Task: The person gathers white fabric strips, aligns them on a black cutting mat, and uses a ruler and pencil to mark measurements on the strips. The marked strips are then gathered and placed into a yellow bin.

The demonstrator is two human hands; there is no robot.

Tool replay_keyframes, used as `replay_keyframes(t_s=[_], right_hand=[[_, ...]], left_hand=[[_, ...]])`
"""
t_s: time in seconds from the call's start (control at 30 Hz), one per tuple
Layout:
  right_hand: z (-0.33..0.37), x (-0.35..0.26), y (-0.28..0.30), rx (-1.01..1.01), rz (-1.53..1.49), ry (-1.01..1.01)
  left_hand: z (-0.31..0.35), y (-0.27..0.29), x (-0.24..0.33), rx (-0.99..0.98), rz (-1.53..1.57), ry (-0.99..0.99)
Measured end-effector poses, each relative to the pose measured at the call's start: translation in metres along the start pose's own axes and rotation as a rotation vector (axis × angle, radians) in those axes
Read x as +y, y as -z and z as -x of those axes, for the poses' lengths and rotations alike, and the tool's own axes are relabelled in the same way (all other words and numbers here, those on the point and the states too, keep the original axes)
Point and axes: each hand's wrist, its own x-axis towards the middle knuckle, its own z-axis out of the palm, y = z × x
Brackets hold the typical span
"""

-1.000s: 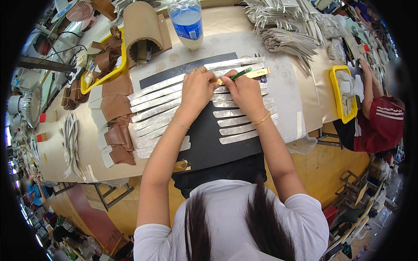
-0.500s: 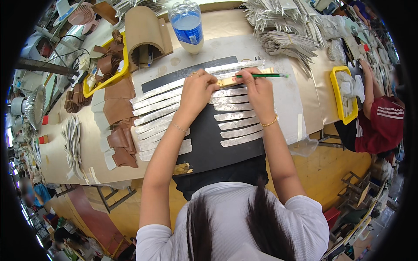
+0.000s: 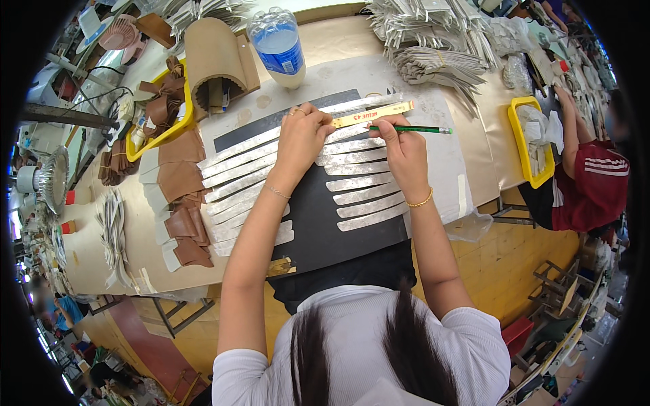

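At bench left, yellow tray (image 3: pixel 133 150) filled with folded brown leather pieces (image 3: pixel 162 105); second yellow tray (image 3: pixel 516 139) at right, pale scraps inside. Centre: narrow yellow template strip (image 3: pixel 376 113), flat on silver strips (image 3: pixel 359 166) over black sheet (image 3: pixel 318 223). Left hand (image 3: pixel 302 134) pressed flat on template, fingers extended. Right hand (image 3: pixel 405 145) closed round green pencil (image 3: pixel 420 129), just beside template.

We reach both bare forearms up from the lower edge, elbows bent and set apart, wrists drawing close together at the top. Our left hand (image 3: pixel 301 139) lies palm down with its fingers curled and pressing flat, a thin chain around the wrist and a ring on one finger. Our right hand (image 3: pixel 404 150) is closed in a writing grip, a gold bangle around its wrist.
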Motion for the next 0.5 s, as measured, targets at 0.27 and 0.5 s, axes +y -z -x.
replay_keyframes(t_s=[0.27,0.5], right_hand=[[0.0006,-0.0003,0.0004,-0.005,-0.002,0.002],[-0.0062,-0.0099,-0.0063,-0.039,-0.011,0.011]], left_hand=[[0.0002,-0.0009,-0.0016,0.002,0.081,0.031],[0.0003,-0.002,-0.0029,0.01,0.078,0.025]])
